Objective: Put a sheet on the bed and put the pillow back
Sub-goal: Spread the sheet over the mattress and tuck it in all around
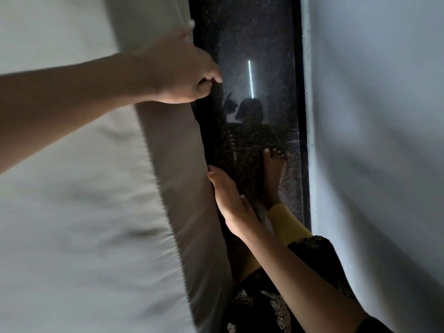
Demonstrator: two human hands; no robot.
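head view, only cam i've got: the bed (pixel 189 236) fills the left side, and the sheet (pixel 72 212) is already over it. it's pale greyish cloth, smooth and matte, with a few soft wrinkles on top. it folds over the long edge and hangs down the side as a darker flat panel. the fold line looks a bit jagged, but that's mostly motion blur.

left hand (pixel 182 68) reaches across the top to that edge, further up the bed. its fingers are curled in tight and look bunched on the sheet right where it drops over the side. it's blurry, so i can't make out the exact pinch.

right hand (pixel 228 195) is lower and nearer, fingers straight and together. it lies flat along the hanging side panel with the fingertips touching the cloth, holding nothing.

between the bed and the wall (pixel 372 116) runs a narrow strip of floor (pixel 259 44). it's polished black stone with fine speckles, glossy enough to mirror a thin white light strip (pixel 251 79). a bare foot (pixel 274 171) stands on it, close to the right hand. above the foot i see a mustard yellow legging (pixel 286 224) and a black garment (pixel 264 306) with pale embroidered flowers. the wall is plain, matte, bluish grey.
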